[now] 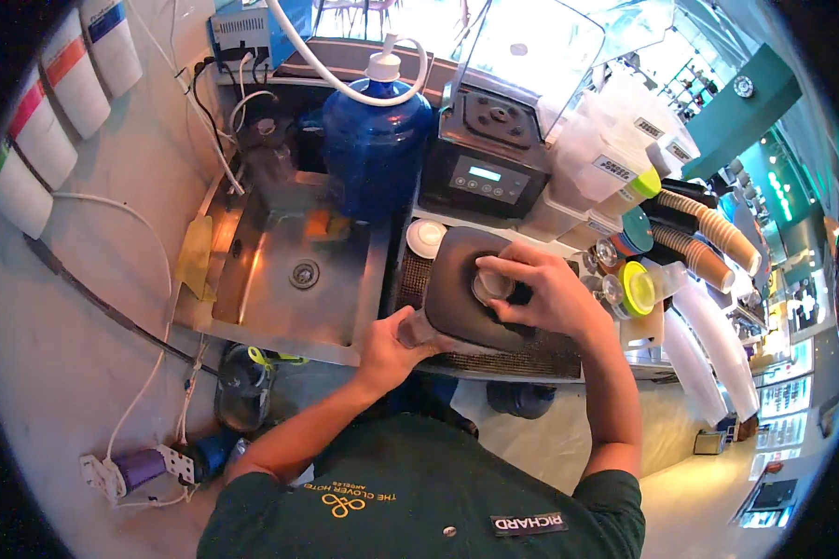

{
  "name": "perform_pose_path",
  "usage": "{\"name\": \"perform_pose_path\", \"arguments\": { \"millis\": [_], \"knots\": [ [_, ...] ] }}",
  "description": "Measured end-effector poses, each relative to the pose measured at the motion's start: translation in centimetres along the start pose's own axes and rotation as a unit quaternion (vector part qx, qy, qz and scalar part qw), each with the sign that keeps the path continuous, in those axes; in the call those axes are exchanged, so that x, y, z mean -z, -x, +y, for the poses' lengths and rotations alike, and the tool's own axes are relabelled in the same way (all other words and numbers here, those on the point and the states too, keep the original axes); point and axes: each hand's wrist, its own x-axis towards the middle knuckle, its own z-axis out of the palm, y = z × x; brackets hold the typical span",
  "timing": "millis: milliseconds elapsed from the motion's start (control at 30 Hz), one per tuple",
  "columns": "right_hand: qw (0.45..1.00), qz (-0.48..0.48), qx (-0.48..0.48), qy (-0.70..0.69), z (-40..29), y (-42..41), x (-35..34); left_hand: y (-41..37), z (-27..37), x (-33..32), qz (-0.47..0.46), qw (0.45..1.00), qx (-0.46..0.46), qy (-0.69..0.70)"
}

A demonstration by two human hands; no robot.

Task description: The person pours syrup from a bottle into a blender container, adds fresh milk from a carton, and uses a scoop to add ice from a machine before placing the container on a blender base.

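Observation:
My left hand [388,355] is closed around the transparent handle [414,328] of a blender jar. A dark, rounded-square lid [454,297] covers the jar's top and hides what is inside. The fingers and thumb of my right hand [547,288] pinch a round transparent cap [493,285] at the lid's centre. I cannot tell whether the cap is seated or lifted. Beneath the jar is a dark textured mat [531,365] on the counter. Just behind the lid sits a small white round lid [426,238].
A steel sink [293,307] is at left, with a yellow cloth [196,258] over its rim. Behind are a blue water jug [377,147] with a pump and a black blender base [489,164]. Labelled tubs [594,168], paper cups [692,258] and stacked plastic cups [713,335] crowd the right.

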Motion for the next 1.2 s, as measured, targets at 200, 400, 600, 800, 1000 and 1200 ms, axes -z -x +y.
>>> {"name": "perform_pose_path", "arguments": {
  "millis": [200, 400, 600, 800, 1000, 1200],
  "knots": [
    [0.999, 0.016, -0.001, -0.039, 1.1, 1.1, -0.4, 0.2, -0.4, -0.9, 0.021, 0.998, -0.016, -0.051],
    [0.932, 0.314, 0.032, -0.179, 1.9, 5.5, 5.8, -3.2, 1.5, 1.8, 0.011, 0.979, -0.141, 0.15],
    [0.853, 0.509, 0.047, -0.102, 5.0, 10.7, 10.9, -17.6, 13.5, -1.7, 0.097, 0.974, -0.182, 0.09],
    [0.841, 0.537, 0.06, -0.04, 4.7, 10.1, 12.1, -31.3, 16.3, -4.4, 0.08, 0.961, -0.264, 0.029],
    [0.882, 0.471, 0.002, 0.01, 6.1, 9.7, 12.9, -38.0, 15.4, -5.2, 0.087, 0.963, -0.254, 0.035],
    [0.888, 0.455, 0.041, 0.043, 6.1, 5.4, 15.4, -40.1, 15.3, -5.3, 0.066, 0.965, -0.254, 0.015]
  ]
}}
